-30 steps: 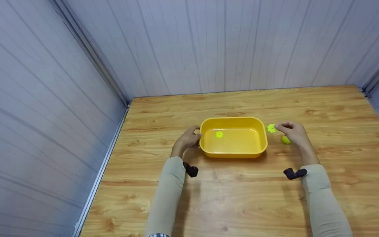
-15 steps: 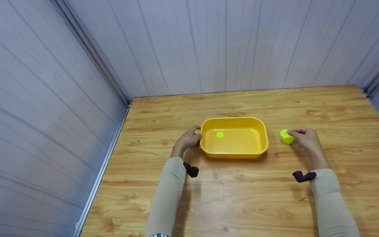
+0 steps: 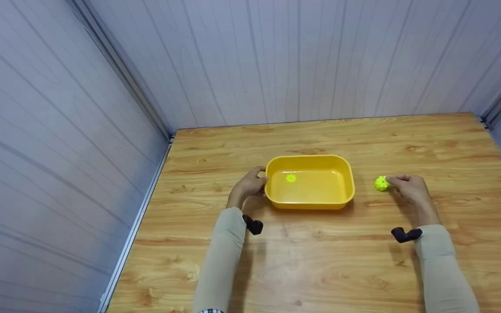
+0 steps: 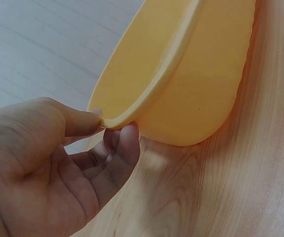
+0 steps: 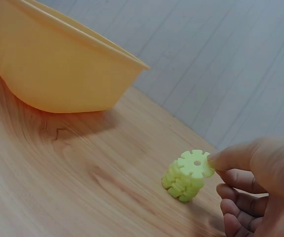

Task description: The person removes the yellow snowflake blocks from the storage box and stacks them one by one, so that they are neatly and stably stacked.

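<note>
A yellow plastic basin [image 3: 309, 204] stands upright on the wooden table. At its left end my left hand [image 3: 248, 184] pinches the rim, thumb on the inner side and fingers beneath, as the left wrist view shows. Inside the basin lies one fluorescent yellow notched disc [image 3: 291, 178]. To the right of the basin stands a short stack of notched discs [image 5: 181, 187]. My right hand [image 5: 260, 187] pinches the edge of a notched disc [image 5: 195, 163] with a centre hole, right over the stack. Whether that disc touches the one below I cannot tell.
The wooden table [image 3: 302, 256] runs back to a pale panelled wall [image 3: 272, 61]. Another panelled wall [image 3: 59, 156] rises along the left edge. Black wrist mounts [image 3: 406, 235] stick out from both sleeves.
My right hand has moved right and toward me with the disc, from beside the basin's right end to over the stack. My left hand keeps its hold on the rim.
</note>
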Available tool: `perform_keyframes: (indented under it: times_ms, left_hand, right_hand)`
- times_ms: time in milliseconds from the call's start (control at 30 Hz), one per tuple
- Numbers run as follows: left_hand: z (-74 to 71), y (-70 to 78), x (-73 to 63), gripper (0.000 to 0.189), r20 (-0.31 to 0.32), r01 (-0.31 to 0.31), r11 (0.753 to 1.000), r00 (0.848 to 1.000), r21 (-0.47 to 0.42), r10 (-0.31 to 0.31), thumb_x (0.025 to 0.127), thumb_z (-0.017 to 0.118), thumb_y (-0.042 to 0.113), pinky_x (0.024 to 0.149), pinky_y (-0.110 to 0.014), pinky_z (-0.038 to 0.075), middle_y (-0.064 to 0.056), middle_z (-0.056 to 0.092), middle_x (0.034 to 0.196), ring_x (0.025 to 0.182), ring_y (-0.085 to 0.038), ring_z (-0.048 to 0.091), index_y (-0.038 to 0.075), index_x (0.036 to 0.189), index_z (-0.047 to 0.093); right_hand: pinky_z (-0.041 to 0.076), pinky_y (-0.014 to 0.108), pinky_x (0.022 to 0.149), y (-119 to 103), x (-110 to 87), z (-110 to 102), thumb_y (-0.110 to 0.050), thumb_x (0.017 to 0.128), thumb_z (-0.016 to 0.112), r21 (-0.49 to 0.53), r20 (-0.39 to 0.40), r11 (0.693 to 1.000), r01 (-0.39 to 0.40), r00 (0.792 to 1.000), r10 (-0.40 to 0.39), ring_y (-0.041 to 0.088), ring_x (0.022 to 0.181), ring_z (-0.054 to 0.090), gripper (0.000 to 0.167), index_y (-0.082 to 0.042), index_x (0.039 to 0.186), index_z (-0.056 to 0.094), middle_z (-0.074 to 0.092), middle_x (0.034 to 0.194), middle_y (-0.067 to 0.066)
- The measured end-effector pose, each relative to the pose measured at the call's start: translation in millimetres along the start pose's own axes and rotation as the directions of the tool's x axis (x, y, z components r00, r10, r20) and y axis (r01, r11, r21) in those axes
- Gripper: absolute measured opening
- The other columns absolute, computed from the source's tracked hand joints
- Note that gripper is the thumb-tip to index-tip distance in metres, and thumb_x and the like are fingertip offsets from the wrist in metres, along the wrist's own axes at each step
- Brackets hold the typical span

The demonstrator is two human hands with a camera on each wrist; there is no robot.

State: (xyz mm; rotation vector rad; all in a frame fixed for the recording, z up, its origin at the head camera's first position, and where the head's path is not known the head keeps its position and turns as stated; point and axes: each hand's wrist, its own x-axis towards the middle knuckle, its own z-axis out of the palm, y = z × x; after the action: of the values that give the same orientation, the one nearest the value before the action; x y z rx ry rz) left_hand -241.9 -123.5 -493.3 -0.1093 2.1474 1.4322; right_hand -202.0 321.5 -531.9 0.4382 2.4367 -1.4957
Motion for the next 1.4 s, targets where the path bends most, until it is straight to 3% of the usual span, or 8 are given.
perform_keyframes:
  times_ms: [200, 400, 500, 767, 1000, 1200, 1400]
  left_hand:
    - [0.2, -0.3, 0.3, 0.041, 0.004, 0.002, 1.000, 1.000, 0.005, -0.002, 0.103, 0.040, 0.017, 0.072, -0.036, 0.048, -0.011, 0.055, 0.086, 0.066, -0.016, 0.050, 0.013, 0.144, 0.035]
    - [0.0, 0.7, 1.0, 0.042, -0.009, 0.012, 1.000, 1.000, 0.026, -0.011, 0.103, 0.041, 0.018, 0.073, -0.035, 0.051, -0.015, 0.059, 0.095, 0.068, -0.015, 0.053, 0.013, 0.144, 0.035]
    - [0.0, 1.0, 1.1, 0.043, -0.006, 0.015, 1.000, 1.000, 0.026, -0.015, 0.103, 0.041, 0.018, 0.073, -0.035, 0.051, -0.015, 0.058, 0.095, 0.067, -0.015, 0.053, 0.013, 0.145, 0.035]
    - [-0.8, 0.6, 0.7, 0.041, -0.001, 0.015, 1.000, 1.000, 0.015, -0.015, 0.103, 0.041, 0.018, 0.074, -0.037, 0.050, -0.015, 0.056, 0.093, 0.065, -0.014, 0.052, 0.013, 0.144, 0.036]
    - [-0.5, -1.5, 1.0, 0.041, 0.011, 0.006, 1.000, 1.000, -0.004, -0.006, 0.103, 0.042, 0.018, 0.083, -0.046, 0.049, -0.010, 0.055, 0.083, 0.064, -0.015, 0.051, 0.014, 0.143, 0.037]
    - [-0.6, -1.4, 1.3, 0.043, 0.018, 0.004, 1.000, 1.000, 0.004, -0.004, 0.103, 0.042, 0.018, 0.085, -0.047, 0.049, -0.014, 0.055, 0.089, 0.065, -0.015, 0.051, 0.013, 0.145, 0.034]
    - [-0.8, -1.2, 0.6, 0.043, 0.009, 0.007, 1.000, 1.000, 0.006, -0.007, 0.103, 0.042, 0.018, 0.085, -0.047, 0.049, -0.015, 0.056, 0.092, 0.065, -0.015, 0.051, 0.013, 0.145, 0.035]
  right_hand:
    - [0.043, 0.028, 0.064, 1.8, 1.5, -0.3, -0.049, 0.094, 0.052, -0.015, 0.007, 1.000, -0.007, 1.000, 0.007, 0.011, 0.071, 0.046, 0.062, 0.001, 0.131, 0.048, 0.053, 0.102, 0.004]
    - [0.043, 0.029, 0.082, 3.3, 3.8, 2.9, -0.051, 0.095, 0.049, -0.016, 0.001, 1.000, -0.021, 1.000, 0.022, 0.025, 0.110, 0.047, 0.065, 0.002, 0.132, 0.047, 0.047, 0.129, 0.018]
    - [0.041, 0.031, 0.086, 3.3, 4.7, 4.3, -0.050, 0.095, 0.047, -0.026, -0.005, 1.000, -0.016, 1.000, 0.016, 0.032, 0.118, 0.045, 0.066, 0.004, 0.132, 0.047, 0.044, 0.135, 0.023]
    - [0.041, 0.037, 0.093, 1.1, 7.4, 5.6, -0.045, 0.097, 0.046, -0.028, -0.006, 0.999, -0.023, 1.000, 0.023, 0.034, 0.121, 0.044, 0.060, 0.004, 0.132, 0.047, 0.044, 0.135, 0.024]
    - [0.043, 0.035, 0.085, 3.2, 7.6, 6.9, -0.045, 0.098, 0.046, -0.097, -0.027, 0.995, 0.023, 0.999, -0.026, 0.035, 0.117, 0.046, 0.059, 0.004, 0.131, 0.050, 0.047, 0.134, 0.025]
    - [0.042, 0.043, 0.094, 3.3, 7.2, 7.9, -0.041, 0.099, 0.045, -0.076, -0.039, 0.997, 0.016, 0.999, -0.019, 0.037, 0.120, 0.046, 0.054, 0.003, 0.129, 0.052, 0.048, 0.133, 0.024]
    - [0.041, 0.043, 0.092, 0.9, 3.3, 7.7, -0.041, 0.099, 0.042, -0.070, -0.045, 0.997, 0.033, 0.998, -0.036, 0.037, 0.119, 0.046, 0.053, 0.002, 0.128, 0.051, 0.048, 0.131, 0.023]
